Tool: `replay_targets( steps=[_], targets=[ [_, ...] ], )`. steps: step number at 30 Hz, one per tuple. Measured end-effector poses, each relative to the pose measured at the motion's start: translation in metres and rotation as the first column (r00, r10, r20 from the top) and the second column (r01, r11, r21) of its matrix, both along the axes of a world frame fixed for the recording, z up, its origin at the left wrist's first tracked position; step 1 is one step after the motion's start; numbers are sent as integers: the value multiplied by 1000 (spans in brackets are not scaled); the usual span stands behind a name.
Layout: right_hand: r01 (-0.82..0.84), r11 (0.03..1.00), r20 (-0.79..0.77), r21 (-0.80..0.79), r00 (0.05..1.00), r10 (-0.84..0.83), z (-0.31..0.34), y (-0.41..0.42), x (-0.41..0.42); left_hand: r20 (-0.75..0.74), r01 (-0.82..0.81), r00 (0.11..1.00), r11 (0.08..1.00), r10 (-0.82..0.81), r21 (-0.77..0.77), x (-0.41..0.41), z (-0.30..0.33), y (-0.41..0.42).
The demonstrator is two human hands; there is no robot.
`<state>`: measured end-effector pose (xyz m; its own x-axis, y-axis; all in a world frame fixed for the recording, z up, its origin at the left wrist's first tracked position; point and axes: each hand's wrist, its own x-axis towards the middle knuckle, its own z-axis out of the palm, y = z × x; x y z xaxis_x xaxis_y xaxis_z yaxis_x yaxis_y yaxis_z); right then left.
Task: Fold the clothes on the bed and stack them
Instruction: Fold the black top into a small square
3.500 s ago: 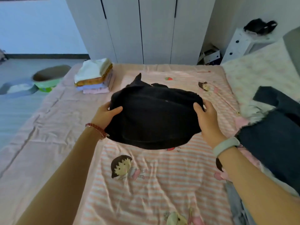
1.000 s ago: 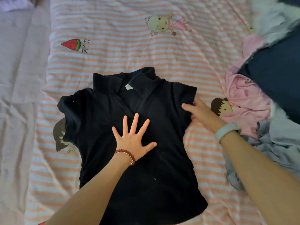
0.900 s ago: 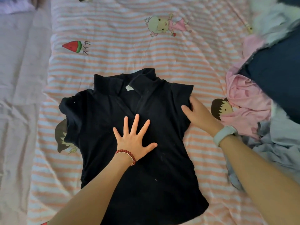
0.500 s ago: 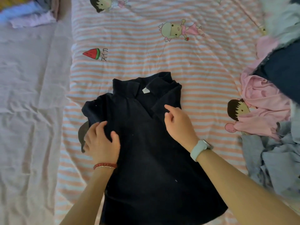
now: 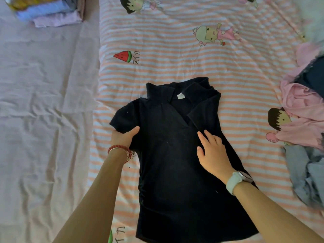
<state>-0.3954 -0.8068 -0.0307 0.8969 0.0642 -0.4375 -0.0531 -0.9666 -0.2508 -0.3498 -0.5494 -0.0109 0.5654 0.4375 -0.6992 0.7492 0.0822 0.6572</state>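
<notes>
Clothes already folded sit stacked [image 5: 50, 14] at the bed's [image 5: 43, 120] far left. Left hand [image 5: 124, 137] grips the black shirt's [image 5: 175, 163] sleeve; right hand [image 5: 213, 155] rests flat, fingers relaxed, on the shirt; unfolded pile [image 5: 305, 137] lies right.

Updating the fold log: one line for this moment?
black shirt: flat on bed | left hand: grips left sleeve | right hand: presses folded side

black shirt [image 5: 177, 155] showing white neck tag, lying on peach-white striped cartoon sheet [image 5: 175, 55]; red bead bracelet [image 5: 121, 151], white watch [image 5: 235, 182], pink clothes [image 5: 301, 118] piling beside
</notes>
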Motion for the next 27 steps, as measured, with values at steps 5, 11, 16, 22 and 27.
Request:
replay_targets(
  steps=[5, 11, 16, 22, 27],
  targets=[
    [111, 987, -44, 118, 993, -107, 1, 2, 7, 266, 78, 938, 881, -223, 466, -5, 5, -16],
    [183, 939, 66, 290, 975, -211, 9, 1, 6, 31, 626, 514, 400, -857, 669, -7, -9, -54],
    [-44, 999, 166, -22, 985, 47, 3, 3, 7, -315, 631, 391, 2, -865, 776, -3, -40, -45],
    [-69, 995, 89, -65, 993, 75, -2, 7, 19, -309, 637, 388, 11, -868, 771, 10, -49, -48],
    [24, 998, 402, 61, 914, -47, 24, -17, 73, -37, 454, 614, 314, -788, 834, 48, -30, -41]
  ],
)
